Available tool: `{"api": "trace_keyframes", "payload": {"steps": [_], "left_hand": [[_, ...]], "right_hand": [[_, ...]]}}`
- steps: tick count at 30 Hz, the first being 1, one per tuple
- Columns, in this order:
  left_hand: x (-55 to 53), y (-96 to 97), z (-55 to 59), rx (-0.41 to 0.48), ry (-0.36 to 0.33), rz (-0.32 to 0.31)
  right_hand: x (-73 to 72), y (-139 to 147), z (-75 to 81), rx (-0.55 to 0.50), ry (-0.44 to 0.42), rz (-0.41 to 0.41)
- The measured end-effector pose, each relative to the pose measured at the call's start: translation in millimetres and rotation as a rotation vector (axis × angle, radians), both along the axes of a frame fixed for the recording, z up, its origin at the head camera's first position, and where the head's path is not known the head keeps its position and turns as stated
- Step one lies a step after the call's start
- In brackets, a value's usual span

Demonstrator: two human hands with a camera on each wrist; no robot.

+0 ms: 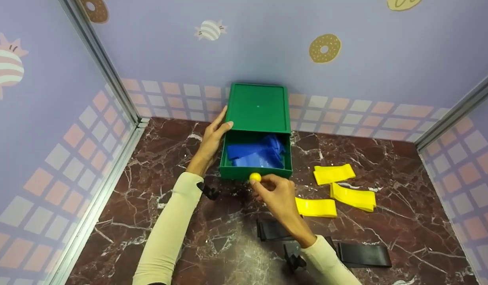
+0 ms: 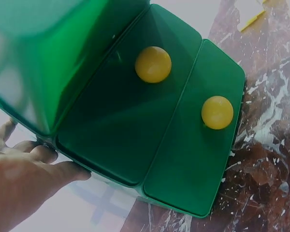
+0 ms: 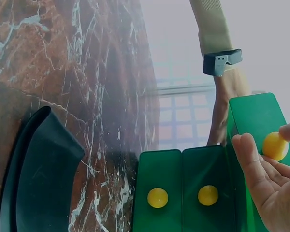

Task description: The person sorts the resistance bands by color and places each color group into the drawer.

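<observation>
A small green drawer cabinet stands against the back wall with its top drawer pulled out. Folded blue loop bands lie inside that drawer. My left hand rests along the cabinet's left side, fingers extended and thumb at the top front edge. With thumb and fingertips, my right hand pinches the drawer's round yellow knob; the right wrist view has the thumb on this knob. Below, two closed drawers show their own yellow knobs, an upper knob and a lower knob.
Several folded yellow bands lie on the marbled table, right of the cabinet. Folded black bands lie nearer, partly under the right forearm. Patterned wall panels enclose the back and both sides.
</observation>
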State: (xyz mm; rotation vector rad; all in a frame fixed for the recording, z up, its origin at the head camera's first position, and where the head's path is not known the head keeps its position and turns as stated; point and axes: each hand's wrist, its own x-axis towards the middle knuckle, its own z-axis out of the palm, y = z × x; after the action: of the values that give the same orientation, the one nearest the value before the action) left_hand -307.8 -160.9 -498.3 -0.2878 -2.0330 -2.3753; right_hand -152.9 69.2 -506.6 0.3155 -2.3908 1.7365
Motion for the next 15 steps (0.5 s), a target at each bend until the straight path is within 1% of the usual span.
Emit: {"api": "trace_keyframes", "payload": {"steps": [4, 7, 10, 15], "left_hand": [[0.9, 0.0, 2.7, -0.004, -0.031, -0.003], [0.7, 0.3, 5.7, -0.009, -0.046, 0.004], [-0.1, 1.6, 9.1, -0.01, -0.045, 0.005], [-0.7, 3.1, 13.2, 0.008, -0.047, -0.002]], "right_hand": [[-6.4, -0.6, -0.1, -0.045, -0.023, -0.005], [-13.2, -0.9, 0.2, -0.056, -0.009, -0.013], [-20.7, -1.1, 0.1, -0.026, 0.034, -0.026], [-32.8, -2.0, 1.6, 0.073, 0.107, -0.067]]}}
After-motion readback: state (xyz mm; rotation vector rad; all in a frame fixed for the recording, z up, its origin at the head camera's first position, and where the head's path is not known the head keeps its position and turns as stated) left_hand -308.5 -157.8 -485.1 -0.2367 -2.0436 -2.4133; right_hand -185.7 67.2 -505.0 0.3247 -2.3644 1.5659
